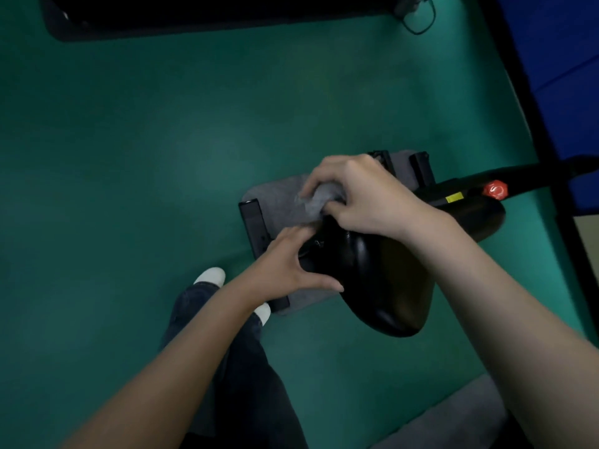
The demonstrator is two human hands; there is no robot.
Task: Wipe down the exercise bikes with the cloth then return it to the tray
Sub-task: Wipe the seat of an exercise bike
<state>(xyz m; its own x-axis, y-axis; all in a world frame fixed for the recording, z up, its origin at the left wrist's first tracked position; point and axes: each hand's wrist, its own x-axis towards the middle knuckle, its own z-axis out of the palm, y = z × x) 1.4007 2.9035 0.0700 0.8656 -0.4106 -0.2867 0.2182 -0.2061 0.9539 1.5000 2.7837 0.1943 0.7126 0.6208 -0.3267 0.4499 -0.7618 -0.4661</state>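
Likely soft and light, the cloth [319, 197] is best gripped wadded, as the right hand [366, 196] clutches it, while the left hand [285, 264], fingers spread, steadies the saddle [389, 280].

Head-worn view, steeply down, close.

The black padded bike saddle [382, 280] stands right of centre, above the green floor [129, 157]. At its narrow front end the right hand [363, 196] holds the crumpled grey cloth [319, 199]. The left hand [285, 264] rests on the saddle's left side, nearer the person. Below both lies a grey flat panel [275, 196] with a black bar [254, 225] along its left edge. Right of the saddle, a red knob [495, 189] sits on the black frame beam [518, 176] (which runs off rightward). A white shoe [212, 275] stands just left of the panel's near end. A black machine base [194, 14] lies far ahead.
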